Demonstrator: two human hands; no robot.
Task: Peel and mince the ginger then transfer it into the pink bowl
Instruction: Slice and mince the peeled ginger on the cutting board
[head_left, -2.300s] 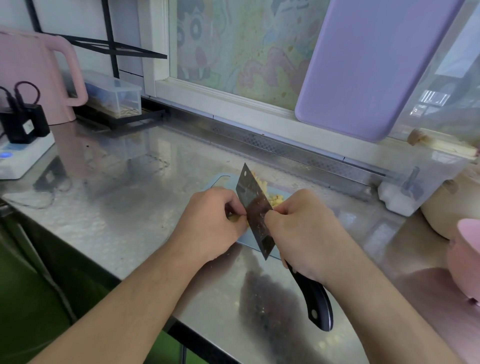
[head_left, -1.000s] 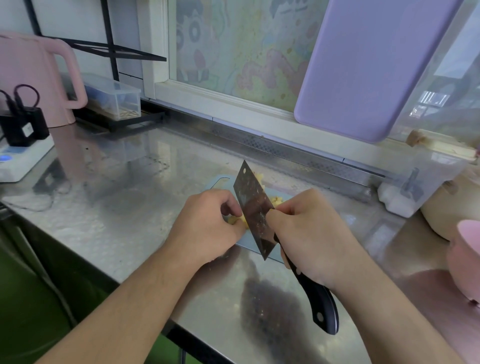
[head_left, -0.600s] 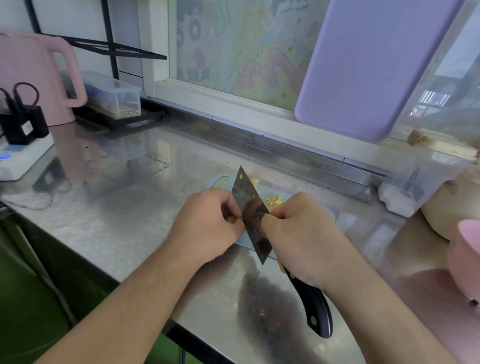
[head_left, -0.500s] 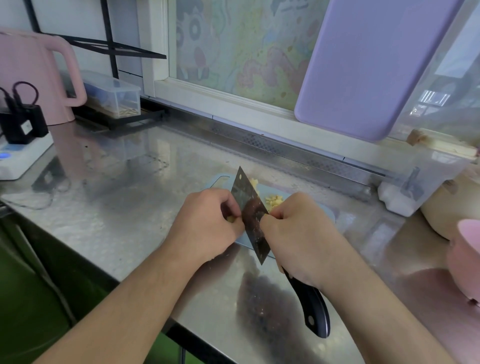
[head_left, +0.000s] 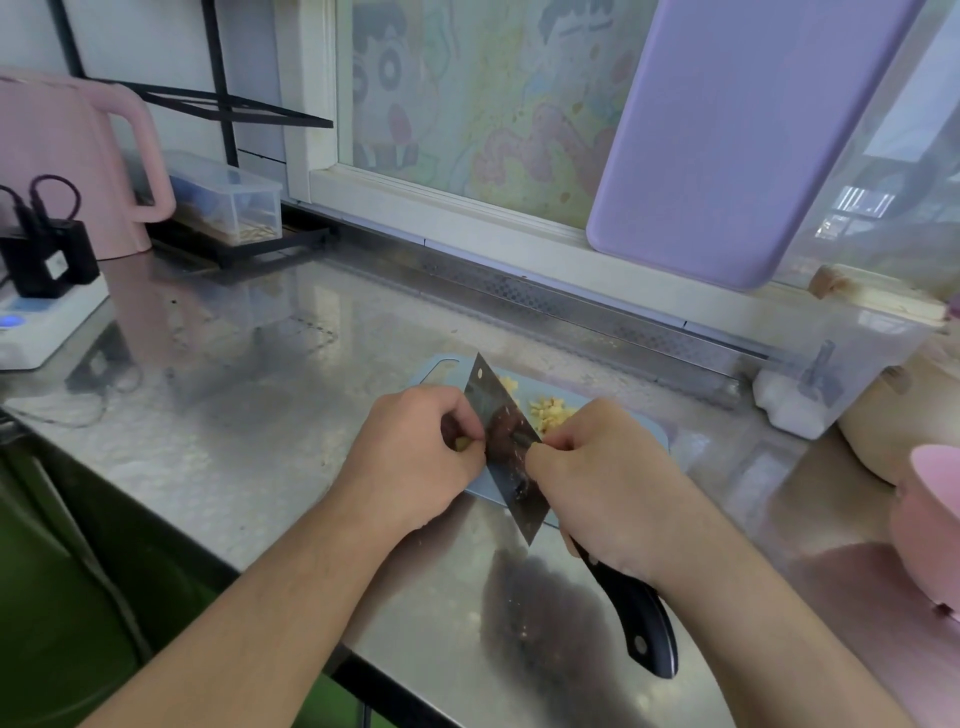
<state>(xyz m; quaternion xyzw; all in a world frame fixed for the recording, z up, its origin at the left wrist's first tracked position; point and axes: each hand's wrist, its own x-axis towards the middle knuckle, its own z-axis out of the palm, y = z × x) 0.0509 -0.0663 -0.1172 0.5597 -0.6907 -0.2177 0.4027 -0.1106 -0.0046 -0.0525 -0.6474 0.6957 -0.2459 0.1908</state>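
Steel counter (head_left: 249, 415) w/ reflective top. Blue cutting board (head_left: 652, 431) laid near centre; ginger bits (head_left: 550, 410) seen on it. Far left: pink kettle (head_left: 67, 161), white power strip (head_left: 47, 327). Clear box (head_left: 228, 202) set on black rack at back. Right edge: pink bowl (head_left: 930, 525), clear container (head_left: 831, 374), beige pot (head_left: 898, 421).
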